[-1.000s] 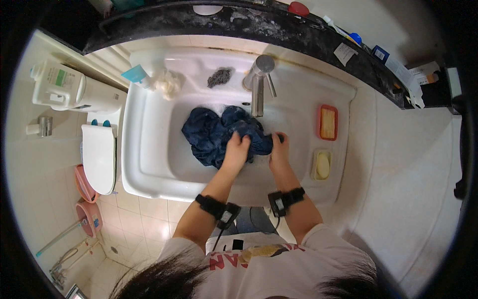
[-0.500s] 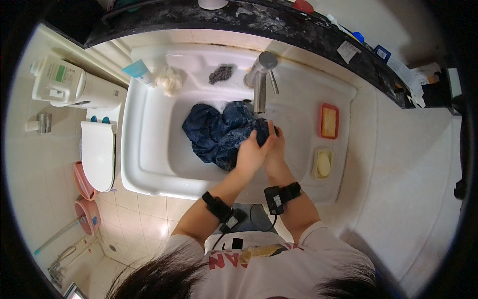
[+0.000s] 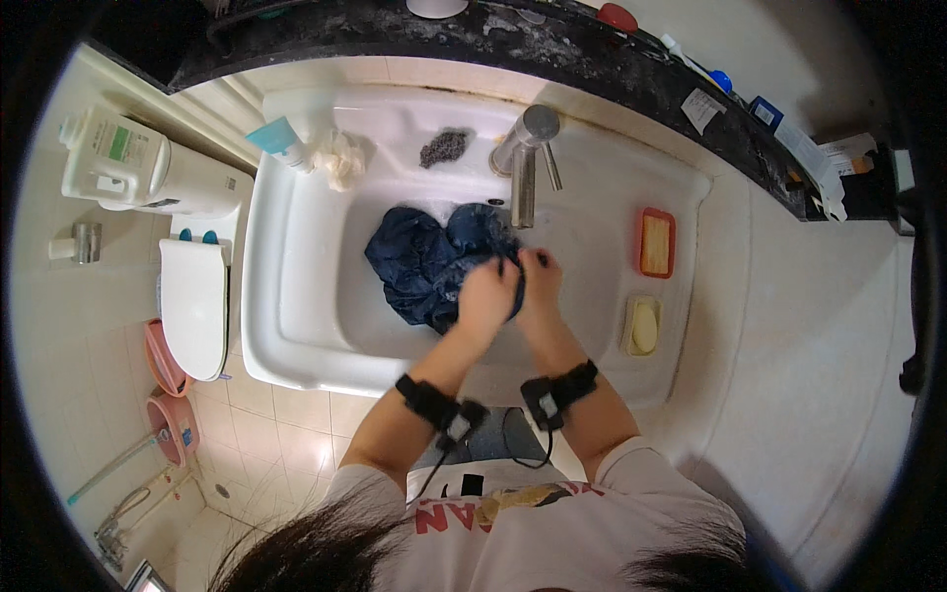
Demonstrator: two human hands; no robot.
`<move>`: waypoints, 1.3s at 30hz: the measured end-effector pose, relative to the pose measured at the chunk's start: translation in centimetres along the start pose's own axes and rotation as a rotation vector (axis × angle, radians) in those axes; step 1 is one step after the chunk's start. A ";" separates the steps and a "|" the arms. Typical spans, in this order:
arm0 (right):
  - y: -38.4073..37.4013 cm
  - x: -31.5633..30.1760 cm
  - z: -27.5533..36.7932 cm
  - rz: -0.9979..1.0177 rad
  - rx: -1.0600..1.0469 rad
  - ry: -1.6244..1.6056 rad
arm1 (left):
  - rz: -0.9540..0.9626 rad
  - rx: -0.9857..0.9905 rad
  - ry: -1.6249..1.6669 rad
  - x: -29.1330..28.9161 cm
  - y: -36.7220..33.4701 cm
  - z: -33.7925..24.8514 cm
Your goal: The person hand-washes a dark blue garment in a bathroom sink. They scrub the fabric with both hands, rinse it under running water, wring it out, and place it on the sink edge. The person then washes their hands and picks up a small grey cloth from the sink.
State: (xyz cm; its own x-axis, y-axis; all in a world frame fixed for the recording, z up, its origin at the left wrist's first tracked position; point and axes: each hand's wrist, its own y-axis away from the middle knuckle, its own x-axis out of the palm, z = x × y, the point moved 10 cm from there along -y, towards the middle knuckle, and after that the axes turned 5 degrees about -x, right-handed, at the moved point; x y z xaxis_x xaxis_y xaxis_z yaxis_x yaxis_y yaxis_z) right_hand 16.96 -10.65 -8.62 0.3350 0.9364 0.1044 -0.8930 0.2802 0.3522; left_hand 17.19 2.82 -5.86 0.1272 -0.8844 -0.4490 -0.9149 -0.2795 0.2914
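Note:
A wet, dark blue garment [image 3: 414, 261] lies bunched in the basin of the white sink [image 3: 296, 360], with some suds around its upper edge. My left hand [image 3: 487, 296] is closed on the garment's right side, its fingers partly blurred. Just to its right, my right hand [image 3: 539, 286] grips a fold of the same cloth, a bit of dark fabric showing between the fingers. Both hands are below the spout of the metal faucet [image 3: 524, 187]. Which kind of garment it is cannot be made out.
On the sink's right rim sit a red soap dish [image 3: 656, 243] and a pale dish with yellow soap [image 3: 643, 327]. A dark scrubber [image 3: 445, 147], a cream bath puff [image 3: 339, 160] and a blue-capped tube [image 3: 280, 144] line the back. A black shelf [image 3: 375, 44] runs behind; a toilet [image 3: 194, 306] stands left.
My hands have moved slightly apart, the left one shifting left over the cloth. The garment's right end is drawn down and left, away from beneath the spout.

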 end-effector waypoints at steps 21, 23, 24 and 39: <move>1.4 0.0 -1.0 -0.066 0.108 0.051 | -0.046 -0.037 0.227 -1.3 0.3 -0.9; 0.7 0.0 -0.6 -0.047 0.088 0.076 | -0.006 -0.127 0.230 -0.9 0.0 0.5; 0.4 0.6 -0.6 0.013 0.097 0.051 | -0.010 -0.110 0.292 -0.9 -0.4 0.9; 2.2 -2.2 -5.1 0.359 0.585 -0.389 | 0.476 -0.800 1.535 3.3 6.9 7.8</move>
State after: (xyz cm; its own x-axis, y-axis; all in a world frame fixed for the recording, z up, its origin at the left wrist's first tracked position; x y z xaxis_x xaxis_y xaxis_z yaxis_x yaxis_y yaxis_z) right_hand 12.73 -11.02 -12.81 0.2338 0.7772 0.5842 -0.6992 -0.2831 0.6565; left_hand 8.35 0.89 -11.94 0.5669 -0.3251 0.7569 -0.6463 0.3942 0.6534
